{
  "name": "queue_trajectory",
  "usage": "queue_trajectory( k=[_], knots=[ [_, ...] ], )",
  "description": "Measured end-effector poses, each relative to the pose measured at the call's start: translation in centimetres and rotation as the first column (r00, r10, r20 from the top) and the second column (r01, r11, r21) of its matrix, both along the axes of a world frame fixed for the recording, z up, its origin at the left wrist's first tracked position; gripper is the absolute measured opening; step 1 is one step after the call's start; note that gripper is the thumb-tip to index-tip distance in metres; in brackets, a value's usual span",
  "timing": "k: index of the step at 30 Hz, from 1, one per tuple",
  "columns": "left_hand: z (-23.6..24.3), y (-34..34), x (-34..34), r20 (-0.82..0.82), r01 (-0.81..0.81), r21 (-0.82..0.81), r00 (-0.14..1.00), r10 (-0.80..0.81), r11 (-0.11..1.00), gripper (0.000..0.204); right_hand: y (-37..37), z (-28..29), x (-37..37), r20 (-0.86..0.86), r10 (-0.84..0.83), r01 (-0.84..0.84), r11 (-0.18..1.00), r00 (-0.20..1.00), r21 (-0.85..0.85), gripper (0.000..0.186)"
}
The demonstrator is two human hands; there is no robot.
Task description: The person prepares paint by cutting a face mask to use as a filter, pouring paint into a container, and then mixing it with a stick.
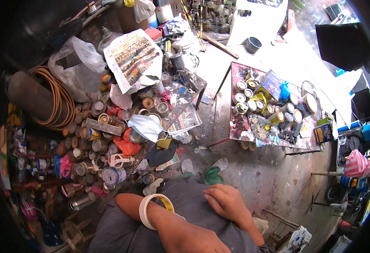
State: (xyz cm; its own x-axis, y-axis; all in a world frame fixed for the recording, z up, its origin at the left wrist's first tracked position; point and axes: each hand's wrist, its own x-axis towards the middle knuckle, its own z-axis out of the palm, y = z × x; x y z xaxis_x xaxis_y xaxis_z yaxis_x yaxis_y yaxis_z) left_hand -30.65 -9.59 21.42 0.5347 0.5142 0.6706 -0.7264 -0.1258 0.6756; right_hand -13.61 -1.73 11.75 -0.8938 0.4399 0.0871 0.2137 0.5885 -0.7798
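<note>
My left forearm crosses the grey shirt, with a roll of masking tape worn around it like a bracelet. My left hand is at the lower edge, its fingers cut off from view. Over the front of the shirt lies my right hand, palm down, fingers loosely bent and pointing left, with nothing visible in it. Nearest to the left arm is a crowded bench of paint cans, among them a large can, a cream tape roll and a pale blue face mask.
A low metal table with paint cans, a blue box and rags stands ahead on the right. Newspaper hangs by the bench. A coiled hose lies far left. A black bucket stands behind. A wooden stool is at lower right.
</note>
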Motion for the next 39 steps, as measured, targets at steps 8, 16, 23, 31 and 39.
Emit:
queue_trajectory(
  k=[8, 16, 23, 31, 39],
  knots=[
    [-0.3, 0.5, 0.0, -0.09, 0.094, 0.004, 0.992, -0.093, 0.996, 0.031, -0.1, -0.2, 0.3, -0.02, -0.015, 0.015, 1.0, 1.0, 0.007, 0.014],
    [-13.7, 2.3, -5.5, -0.688, -0.812, -0.468, 0.583, 0.433, 0.35, 0.02, 0.2, -0.2, 1.7, 0.064, -0.126, 0.129, 0.99, 0.99, -0.048, 0.012],
    [-36.9, -3.6, -16.5, -0.845, -0.619, 0.28, -0.521, 0.117, -0.733, 0.083, 0.6, -0.8, 2.2, 0.09, -0.167, 0.172, 0.984, 0.982, -0.042, 0.013],
    [-36.6, -3.2, -22.3, -0.851, -0.612, -0.043, -0.392, 0.35, -0.79, 0.034, 2.1, -0.3, -2.0, 0.13, 0.074, -0.083, 0.994, 0.989, 0.068, 0.01],
    [-22.3, -0.5, -10.6, -0.72, -0.854, -0.469, 0.222, 0.658, -0.225, 0.025, 3.4, -5.5, -7.1, -0.221, -0.315, 0.261, 0.934, 0.923, -0.243, 0.039]
  ],
)
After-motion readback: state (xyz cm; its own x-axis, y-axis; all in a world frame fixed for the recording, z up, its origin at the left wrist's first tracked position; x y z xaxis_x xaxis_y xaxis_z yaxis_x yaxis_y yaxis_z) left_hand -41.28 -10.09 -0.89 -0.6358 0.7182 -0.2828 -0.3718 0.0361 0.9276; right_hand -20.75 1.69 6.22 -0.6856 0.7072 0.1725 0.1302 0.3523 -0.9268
